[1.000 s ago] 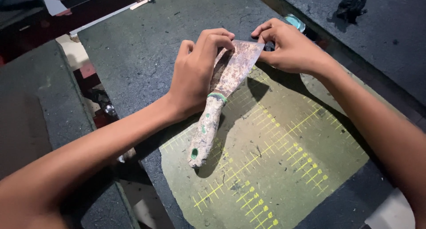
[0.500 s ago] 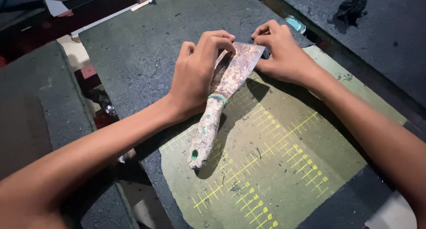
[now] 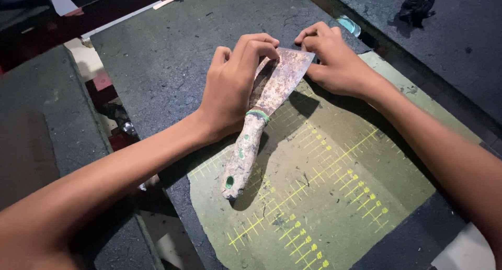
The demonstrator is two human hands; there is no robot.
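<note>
We press a rusty, paint-caked metal scraper onto the green cutting mat.
Our left hand grips its blade at centre frame; our right hand pinches the blade's upper corner.

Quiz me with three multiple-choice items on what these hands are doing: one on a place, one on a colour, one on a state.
1. Where does the scraper lie?
A. on the green mat
B. on the floor
C. in a box

2. What colour are the mat's ruler marks?
A. red
B. yellow
C. blue

3. What is the state of the scraper's blade?
A. shiny and new
B. wrapped in cloth
C. rusty and stained

Answers:
1 A, its handle rests on the mat while the blade reaches over the mat's edge.
2 B, yellow lines cross the mat.
3 C, the blade, pressed by the left hand and right hand, shows brown rust.
</note>
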